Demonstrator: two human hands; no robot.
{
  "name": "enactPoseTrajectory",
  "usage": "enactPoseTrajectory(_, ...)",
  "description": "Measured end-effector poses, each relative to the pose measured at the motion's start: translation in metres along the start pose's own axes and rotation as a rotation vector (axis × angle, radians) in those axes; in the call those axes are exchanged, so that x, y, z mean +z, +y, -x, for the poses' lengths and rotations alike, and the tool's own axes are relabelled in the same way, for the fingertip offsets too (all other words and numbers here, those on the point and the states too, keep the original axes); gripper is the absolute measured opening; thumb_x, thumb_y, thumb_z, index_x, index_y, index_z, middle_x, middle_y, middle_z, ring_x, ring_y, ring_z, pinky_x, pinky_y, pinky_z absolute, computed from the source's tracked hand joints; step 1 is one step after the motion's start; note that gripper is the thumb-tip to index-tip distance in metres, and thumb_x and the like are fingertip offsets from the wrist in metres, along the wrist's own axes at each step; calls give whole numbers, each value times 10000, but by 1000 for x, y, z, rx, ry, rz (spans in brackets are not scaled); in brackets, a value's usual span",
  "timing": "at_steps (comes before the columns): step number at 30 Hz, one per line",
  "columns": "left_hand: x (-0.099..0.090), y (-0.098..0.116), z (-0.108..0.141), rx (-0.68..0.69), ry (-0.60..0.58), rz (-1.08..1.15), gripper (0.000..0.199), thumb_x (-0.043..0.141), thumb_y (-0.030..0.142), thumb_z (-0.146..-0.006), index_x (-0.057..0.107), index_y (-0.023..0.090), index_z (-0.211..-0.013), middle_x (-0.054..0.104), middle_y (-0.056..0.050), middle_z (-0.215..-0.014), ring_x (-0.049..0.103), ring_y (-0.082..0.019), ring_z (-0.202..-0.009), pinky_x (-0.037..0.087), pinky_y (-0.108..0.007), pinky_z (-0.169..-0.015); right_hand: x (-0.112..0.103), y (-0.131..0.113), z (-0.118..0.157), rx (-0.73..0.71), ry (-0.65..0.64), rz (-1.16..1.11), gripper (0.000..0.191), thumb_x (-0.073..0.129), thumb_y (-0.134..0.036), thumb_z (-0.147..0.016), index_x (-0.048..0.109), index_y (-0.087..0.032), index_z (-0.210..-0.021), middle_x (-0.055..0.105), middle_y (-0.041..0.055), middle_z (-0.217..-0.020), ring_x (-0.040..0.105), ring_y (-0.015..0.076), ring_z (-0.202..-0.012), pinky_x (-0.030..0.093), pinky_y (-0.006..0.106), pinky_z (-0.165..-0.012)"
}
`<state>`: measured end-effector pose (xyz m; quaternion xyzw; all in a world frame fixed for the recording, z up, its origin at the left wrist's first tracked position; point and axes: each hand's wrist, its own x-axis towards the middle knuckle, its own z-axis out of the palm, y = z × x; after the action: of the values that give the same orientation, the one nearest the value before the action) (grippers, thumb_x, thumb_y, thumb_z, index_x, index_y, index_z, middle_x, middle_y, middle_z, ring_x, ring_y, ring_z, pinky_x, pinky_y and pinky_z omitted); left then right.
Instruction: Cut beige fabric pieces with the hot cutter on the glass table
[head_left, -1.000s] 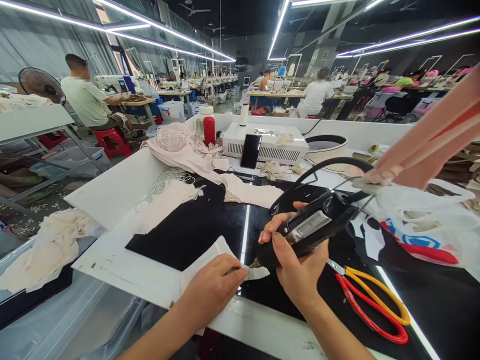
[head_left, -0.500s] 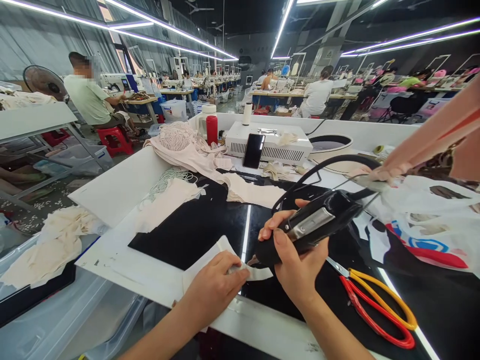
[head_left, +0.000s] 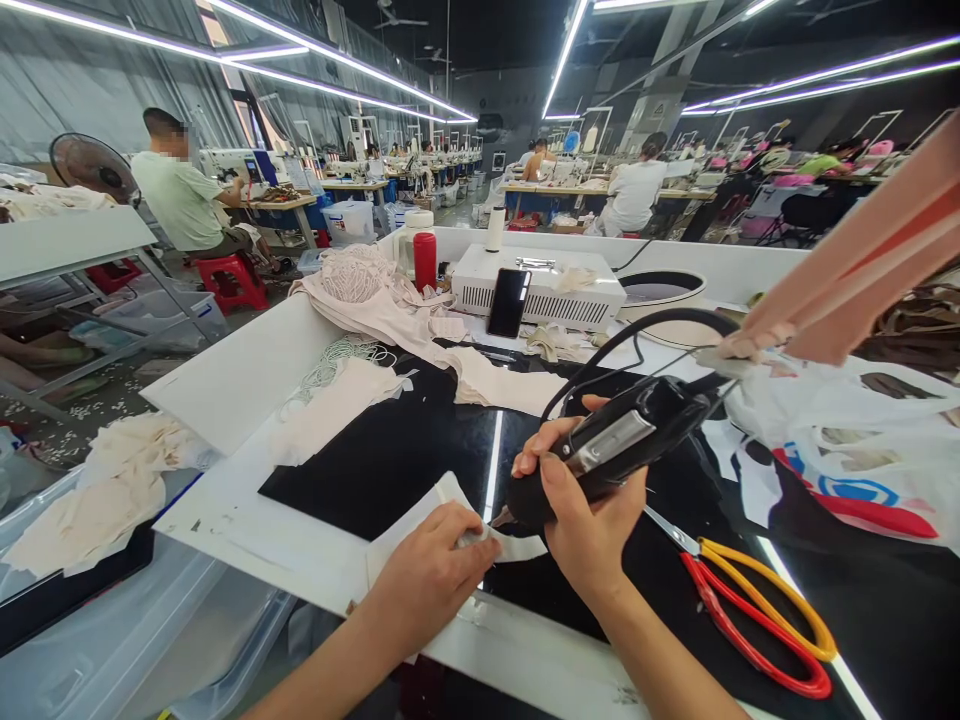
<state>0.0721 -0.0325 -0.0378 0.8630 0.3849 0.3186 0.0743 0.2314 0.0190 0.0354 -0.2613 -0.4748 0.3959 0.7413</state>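
Observation:
My left hand pinches a narrow pale fabric strip near the front edge of the black table surface, its fingers pressed together on the cloth. Wrapped around a black corded handheld tool with a silver plate, my right hand keeps its tip just beside the left fingertips. The tool's tip is small and partly hidden near the fabric. Scissors with red and yellow handles lie to the right of my right hand.
Pale fabric pieces and a phone are beyond my hands. A white slotted box and red bottle stand at the back. Right of the tool is a plastic bag. A person sits far left.
The tool and my right hand have shifted slightly left. The pinkish cloth tied at the tool's cord has swung left and lower. My left hand is nearly unchanged.

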Motion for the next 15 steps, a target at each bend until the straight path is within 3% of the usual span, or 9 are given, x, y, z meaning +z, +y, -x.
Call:
enactPoseTrajectory(9,1,0,1,-36,-42,-7,219,487,161,-1060,679,209,-1153,631,-88,-1058,637,-218,-954,574,-318,-803,-1,8,2,25,-21,36,423,721,-204,-894,512,-325,-1241,660,-61,-865,647,108,-628,561,255,-591)
enactPoseTrajectory(15,4,-17,-2,-31,-77,11,221,491,179,-1048,655,234,-1185,661,-60,-1049,680,-188,-938,587,-262,-831,-12,2,-3,61,11,146,294,780,-284,-865,550,-268,-1047,658,-45,-844,636,114,-681,583,266,-680)
